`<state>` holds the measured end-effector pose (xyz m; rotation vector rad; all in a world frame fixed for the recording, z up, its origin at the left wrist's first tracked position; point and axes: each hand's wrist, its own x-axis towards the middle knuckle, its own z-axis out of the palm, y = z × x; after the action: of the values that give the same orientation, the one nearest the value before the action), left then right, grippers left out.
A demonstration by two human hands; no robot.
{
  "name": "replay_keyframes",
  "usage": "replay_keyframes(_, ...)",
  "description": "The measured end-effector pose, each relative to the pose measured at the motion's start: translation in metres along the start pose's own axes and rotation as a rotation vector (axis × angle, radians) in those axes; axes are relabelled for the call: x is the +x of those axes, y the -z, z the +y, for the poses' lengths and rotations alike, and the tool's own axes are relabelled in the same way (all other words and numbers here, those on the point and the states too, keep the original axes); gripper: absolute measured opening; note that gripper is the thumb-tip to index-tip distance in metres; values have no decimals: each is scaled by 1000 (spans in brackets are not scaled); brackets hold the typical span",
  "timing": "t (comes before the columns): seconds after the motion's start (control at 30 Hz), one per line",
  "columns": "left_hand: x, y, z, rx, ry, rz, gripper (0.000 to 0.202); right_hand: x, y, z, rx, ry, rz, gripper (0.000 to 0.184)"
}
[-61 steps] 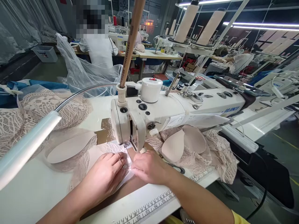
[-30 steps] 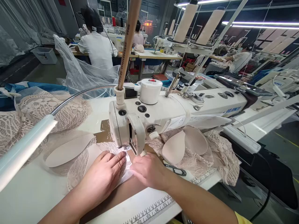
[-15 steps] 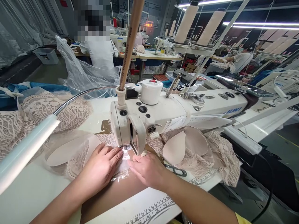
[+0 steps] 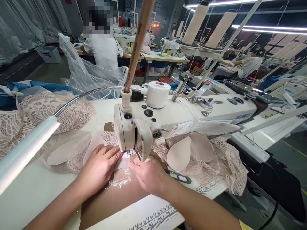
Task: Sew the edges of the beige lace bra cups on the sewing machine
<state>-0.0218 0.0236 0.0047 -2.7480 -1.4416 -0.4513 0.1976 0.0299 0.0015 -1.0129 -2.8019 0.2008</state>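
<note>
Beige lace fabric (image 4: 125, 158) runs under the head of a white sewing machine (image 4: 130, 127). My left hand (image 4: 100, 164) lies palm down on the fabric just left of the presser foot, fingers stretched out. To the right of the needle area, my right hand (image 4: 150, 175) is closed, thumb and index finger pinching the fabric's near edge; its other fingers are curled under. A brown covering with clear tape (image 4: 123, 177) on it lies beneath my hands. The needle itself is hidden behind the machine's guard. Pale moulded bra cups (image 4: 178, 151) with lace lie right of my right hand.
A tubular lamp (image 4: 31, 151) on a bendable metal arm reaches in from the left. More lace pieces (image 4: 55, 110) are heaped at the left. Dark thread snips (image 4: 178, 176) rest by my right wrist. A ruler strip (image 4: 153, 220) edges the table. Another person sits ahead.
My left hand has slid slightly left and away from me, with the fabric shifting under it. My right hand stays close to the presser foot. The whole view has shifted a little.
</note>
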Motion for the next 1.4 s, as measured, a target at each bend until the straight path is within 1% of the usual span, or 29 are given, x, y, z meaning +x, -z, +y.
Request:
replay_keyframes(0.17,-1,-5,-8,2,36,38,26,5,-2,-5,-1,-54,30,34)
replay_keyframes(0.27,-4,-8,-11,-1,75,39,26,6,-4,-5,5,-64,66,33)
replay_keyframes(0.37,-6,-10,-13,-15,103,42,24,6,-7,-3,37,-38,94,32)
replay_keyframes(0.5,-8,-11,-12,-34,130,62,27,6,-5,-1,45,-13,82,30)
replay_keyframes(0.6,-10,-11,-11,-54,189,79,36,0,8,-1,46,-10,23,22)
replay_keyframes(0.7,-13,-8,-12,-63,274,103,43,-19,33,-3,43,-58,-75,18)
replay_keyframes(0.77,-16,-4,-14,-71,327,119,42,-36,48,-2,12,-119,-158,18)
replay_keyframes(0.83,-22,1,-13,-97,380,118,36,-54,57,1,-26,-178,-233,19)
replay_keyframes(0.87,-25,5,-10,-118,397,109,34,-62,58,3,-53,-207,-257,22)
replay_keyframes(0.93,-31,13,4,-179,388,62,31,-74,53,8,-119,-259,-296,37)
replay_keyframes(1.0,-38,24,27,-318,310,-38,28,-81,43,14,-181,-283,-313,51)
replay_keyframes(1.03,-41,29,41,-432,256,-117,26,-84,37,17,-202,-282,-307,55)
replay_keyframes(1.07,-44,35,53,-546,214,-195,24,-85,32,20,-215,-272,-289,57)
replay_keyframes(1.1,-47,40,63,-640,201,-271,21,-87,26,24,-224,-256,-258,57)
replay_keyframes(1.13,-49,44,70,-713,211,-313,21,-88,21,27,-232,-237,-215,56)
replay_keyframes(1.17,-50,47,73,-753,241,-325,24,-89,16,31,-237,-215,-166,54)
replay_keyframes(1.2,-49,48,72,-767,284,-304,28,-89,11,35,-240,-191,-111,53)
replay_keyframes(1.23,-48,47,68,-763,335,-255,32,-90,7,39,-240,-167,-46,51)
replay_keyframes(1.33,-39,37,41,-727,516,-84,48,-92,1,49,-200,-106,158,40)
replay_keyframes(1.37,-35,33,31,-745,579,-54,56,-93,1,52,-171,-94,218,34)
replay_keyframes(1.4,-31,29,22,-784,633,-50,63,-95,2,53,-138,-88,273,28)
